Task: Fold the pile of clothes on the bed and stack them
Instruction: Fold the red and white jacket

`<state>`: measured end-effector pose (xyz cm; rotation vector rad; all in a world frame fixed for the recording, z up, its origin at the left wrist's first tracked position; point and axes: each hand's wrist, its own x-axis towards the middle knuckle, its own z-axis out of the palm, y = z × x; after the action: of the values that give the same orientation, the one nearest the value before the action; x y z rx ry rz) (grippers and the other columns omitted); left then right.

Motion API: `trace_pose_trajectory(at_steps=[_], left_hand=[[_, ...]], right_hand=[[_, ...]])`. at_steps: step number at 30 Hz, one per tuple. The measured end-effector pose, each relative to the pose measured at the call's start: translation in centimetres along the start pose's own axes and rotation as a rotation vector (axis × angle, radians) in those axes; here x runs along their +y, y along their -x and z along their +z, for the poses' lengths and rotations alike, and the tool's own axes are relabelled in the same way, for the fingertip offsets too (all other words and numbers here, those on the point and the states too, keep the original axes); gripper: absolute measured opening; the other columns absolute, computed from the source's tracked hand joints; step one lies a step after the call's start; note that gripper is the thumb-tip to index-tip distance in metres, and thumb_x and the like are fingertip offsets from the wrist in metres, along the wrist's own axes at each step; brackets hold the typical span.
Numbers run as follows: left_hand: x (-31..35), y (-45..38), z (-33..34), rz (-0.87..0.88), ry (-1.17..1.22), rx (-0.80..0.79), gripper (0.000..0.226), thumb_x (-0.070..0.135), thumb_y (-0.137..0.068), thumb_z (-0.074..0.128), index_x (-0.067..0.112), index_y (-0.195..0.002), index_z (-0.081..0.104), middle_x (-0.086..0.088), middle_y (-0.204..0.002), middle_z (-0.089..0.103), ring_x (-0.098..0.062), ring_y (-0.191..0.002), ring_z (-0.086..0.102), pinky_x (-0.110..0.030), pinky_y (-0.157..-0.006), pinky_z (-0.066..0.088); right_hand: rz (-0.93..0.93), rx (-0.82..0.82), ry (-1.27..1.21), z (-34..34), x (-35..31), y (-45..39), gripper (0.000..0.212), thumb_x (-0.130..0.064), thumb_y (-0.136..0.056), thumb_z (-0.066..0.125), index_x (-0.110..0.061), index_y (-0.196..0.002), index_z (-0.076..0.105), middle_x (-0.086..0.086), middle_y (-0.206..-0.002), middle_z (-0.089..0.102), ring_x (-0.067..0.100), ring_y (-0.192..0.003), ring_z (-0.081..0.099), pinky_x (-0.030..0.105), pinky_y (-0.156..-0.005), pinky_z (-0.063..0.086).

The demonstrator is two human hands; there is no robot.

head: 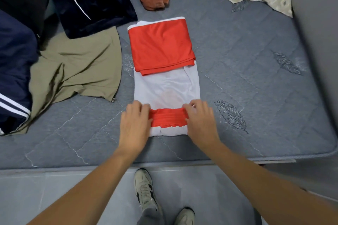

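Head view: red-and-white shirt (165, 71) half folded on the bed (256, 71).
Hands: left hand (134, 123) and right hand (200, 121) — near end pinched.
Next: it likely needs folding over.

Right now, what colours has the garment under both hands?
The folded garment is red and white, seen best in the head view.

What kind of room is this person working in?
Most likely a bedroom at home: a grey quilted mattress serves as the work surface, loose garments such as olive-green shorts lie on it, and both hands hold a red-and-white folded shirt.
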<state>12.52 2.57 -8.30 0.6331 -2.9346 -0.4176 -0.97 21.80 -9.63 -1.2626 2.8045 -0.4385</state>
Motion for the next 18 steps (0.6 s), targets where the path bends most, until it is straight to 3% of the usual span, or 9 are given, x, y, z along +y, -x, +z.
trace_pose_trajectory(at_steps=[3, 5, 7, 10, 15, 18], left_hand=[[0.0, 2.4, 0.9, 0.305, -0.032, -0.021, 0.048, -0.003, -0.066, 0.082, 0.015, -0.106, 0.063, -0.007, -0.104, 0.054, -0.031, -0.088, 0.052, -0.039, -0.067, 0.036], [-1.1, 4.2, 1.2, 0.317, -0.023, -0.113, 0.065, 0.0, -0.065, 0.077, 0.014, -0.126, 0.062, -0.007, -0.125, 0.057, -0.03, -0.11, 0.058, -0.038, -0.086, 0.044], [-2.6, 4.9, 1.1, 0.288, -0.026, -0.203, 0.082, 0.007, -0.07, 0.067, 0.014, -0.15, 0.05, -0.009, -0.155, 0.046, -0.03, -0.141, 0.046, -0.041, -0.114, 0.039], [-3.1, 2.8, 1.1, 0.298, -0.052, -0.236, 0.085, 0.008, -0.081, 0.061, 0.013, -0.162, 0.035, -0.007, -0.17, 0.029, -0.026, -0.157, 0.027, -0.047, -0.126, 0.029], [-3.1, -0.5, 1.6, 0.298, 0.015, -0.317, 0.071, -0.004, -0.095, 0.048, 0.011, -0.163, 0.031, -0.005, -0.17, 0.025, -0.025, -0.159, 0.022, -0.04, -0.131, 0.012], [-4.0, -1.1, 0.4, 0.259, 0.144, -0.274, 0.063, -0.004, -0.084, 0.068, 0.01, -0.145, 0.059, -0.009, -0.147, 0.061, -0.031, -0.136, 0.058, -0.046, -0.119, 0.041]], right_hand=[[-0.333, -0.115, -0.058, 1.0, 0.1, 2.0, 0.064, 0.0, -0.072, 0.057, -0.009, -0.136, 0.059, 0.007, -0.137, 0.054, 0.03, -0.126, 0.054, 0.038, -0.107, 0.04], [-0.341, -0.26, -0.072, 1.0, 0.9, 3.4, 0.081, -0.009, -0.075, 0.053, -0.009, -0.156, 0.041, 0.006, -0.161, 0.038, 0.024, -0.151, 0.035, 0.041, -0.126, 0.025], [-0.305, -0.326, -0.018, 0.8, 1.6, 3.4, 0.092, -0.015, -0.076, 0.05, -0.014, -0.164, 0.023, 0.002, -0.172, 0.019, 0.021, -0.16, 0.014, 0.043, -0.13, 0.014], [-0.268, -0.367, 0.048, 0.9, 1.9, 1.5, 0.092, -0.008, -0.077, 0.046, -0.012, -0.165, 0.019, 0.003, -0.173, 0.014, 0.019, -0.161, 0.007, 0.044, -0.129, 0.017], [-0.243, -0.379, -0.039, 0.7, 1.9, -1.1, 0.097, 0.011, -0.073, 0.058, -0.009, -0.163, 0.026, 0.002, -0.17, 0.023, 0.02, -0.159, 0.018, 0.04, -0.129, 0.02], [-0.147, -0.311, -0.227, -0.5, 2.8, -1.6, 0.085, 0.014, -0.07, 0.062, -0.011, -0.151, 0.052, 0.004, -0.156, 0.052, 0.025, -0.144, 0.049, 0.042, -0.118, 0.043]])
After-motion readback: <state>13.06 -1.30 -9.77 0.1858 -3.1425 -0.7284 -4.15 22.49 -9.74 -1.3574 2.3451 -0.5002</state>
